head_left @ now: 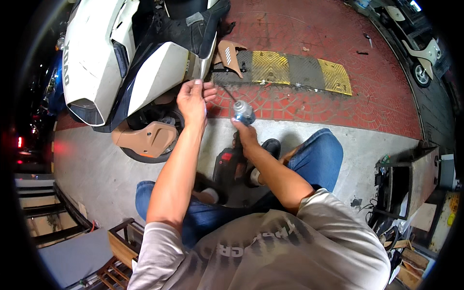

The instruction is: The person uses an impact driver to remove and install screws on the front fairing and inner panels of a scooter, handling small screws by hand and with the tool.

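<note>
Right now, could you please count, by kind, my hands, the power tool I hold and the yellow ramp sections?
Hands: 2 (left hand, right hand)
Power tool: 1
Yellow ramp sections: 2
Total: 5

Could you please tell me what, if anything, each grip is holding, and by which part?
The right grip holds a power driver by its handle; whether the left grip holds anything cannot be told.
</note>
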Action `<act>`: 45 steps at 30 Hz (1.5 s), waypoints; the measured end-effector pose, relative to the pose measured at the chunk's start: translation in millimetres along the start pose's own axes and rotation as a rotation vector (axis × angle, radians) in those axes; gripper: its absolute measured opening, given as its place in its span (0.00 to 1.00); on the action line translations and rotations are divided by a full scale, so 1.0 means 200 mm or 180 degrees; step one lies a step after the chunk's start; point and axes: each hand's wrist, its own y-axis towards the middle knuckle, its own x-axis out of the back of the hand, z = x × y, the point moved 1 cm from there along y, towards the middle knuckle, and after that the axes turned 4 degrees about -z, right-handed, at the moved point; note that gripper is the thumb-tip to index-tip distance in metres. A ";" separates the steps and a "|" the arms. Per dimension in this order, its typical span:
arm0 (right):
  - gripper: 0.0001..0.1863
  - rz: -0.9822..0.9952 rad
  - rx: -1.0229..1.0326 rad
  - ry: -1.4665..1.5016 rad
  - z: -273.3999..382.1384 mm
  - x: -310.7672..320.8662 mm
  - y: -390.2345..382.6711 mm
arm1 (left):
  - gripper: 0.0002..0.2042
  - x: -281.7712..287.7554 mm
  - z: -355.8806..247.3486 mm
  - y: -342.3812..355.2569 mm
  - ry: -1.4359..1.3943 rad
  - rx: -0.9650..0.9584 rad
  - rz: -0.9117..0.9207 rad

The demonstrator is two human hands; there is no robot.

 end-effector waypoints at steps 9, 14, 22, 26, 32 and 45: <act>0.10 -0.0497 0.0583 0.0854 0.13 0.30 0.08 | 0.14 0.25 1.46 0.52 0.1238 0.2560 -0.0577; 0.13 -0.0990 0.0367 0.0435 0.01 0.47 0.15 | 0.17 0.32 1.87 1.04 0.1329 0.1907 -0.0904; 0.12 -0.0652 0.0481 0.0318 0.08 0.29 0.13 | 0.22 0.16 1.81 1.05 0.0454 0.2387 -0.1063; 0.12 -0.0549 0.0531 0.0456 0.16 0.15 0.07 | 0.11 0.38 1.80 0.72 0.2112 0.2278 0.0476; 0.15 -0.0207 0.1030 0.0875 0.22 0.04 -0.08 | 0.18 0.27 0.74 0.37 0.3559 0.1196 0.3543; 0.15 0.0736 0.2219 0.1690 0.61 -0.12 -0.66 | 0.12 1.99 -1.18 -1.39 0.3732 -0.1603 -0.1460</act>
